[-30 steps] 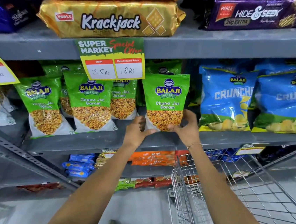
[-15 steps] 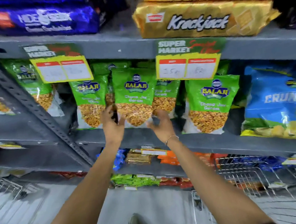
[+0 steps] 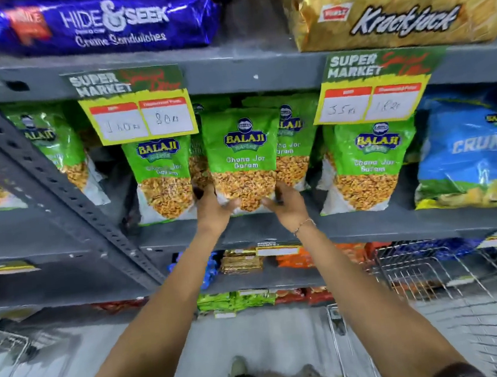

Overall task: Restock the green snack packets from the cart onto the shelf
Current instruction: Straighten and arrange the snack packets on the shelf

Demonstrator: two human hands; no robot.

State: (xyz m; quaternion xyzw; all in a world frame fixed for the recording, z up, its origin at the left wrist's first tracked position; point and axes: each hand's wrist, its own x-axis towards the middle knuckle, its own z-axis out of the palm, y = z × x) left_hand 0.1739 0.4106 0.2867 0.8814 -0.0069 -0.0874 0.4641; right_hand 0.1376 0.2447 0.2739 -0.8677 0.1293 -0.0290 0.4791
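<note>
A green Balaji Chana Jor Garam packet [image 3: 244, 158] stands upright at the front of the grey middle shelf [image 3: 276, 231]. My left hand [image 3: 212, 209] grips its lower left corner and my right hand [image 3: 287, 207] holds its lower right corner. More green packets stand beside it: one to the left [image 3: 163, 179], one behind on the right [image 3: 293, 140], one further right [image 3: 367, 163]. The wire cart [image 3: 435, 285] is at the lower right; no green packets are visible in it.
Blue Crunchex bags [image 3: 467, 150] fill the shelf's right end. Yellow price tags [image 3: 138, 117] hang from the upper shelf edge, with Hide & Seek [image 3: 101, 22] and Krackjack [image 3: 401, 15] packs above. A slanted grey upright [image 3: 57, 193] crosses the left. Lower shelves hold small packets.
My hands left the right-hand green packet and shifted left to the middle one, closing on its bottom corners. The view has swung left with them.
</note>
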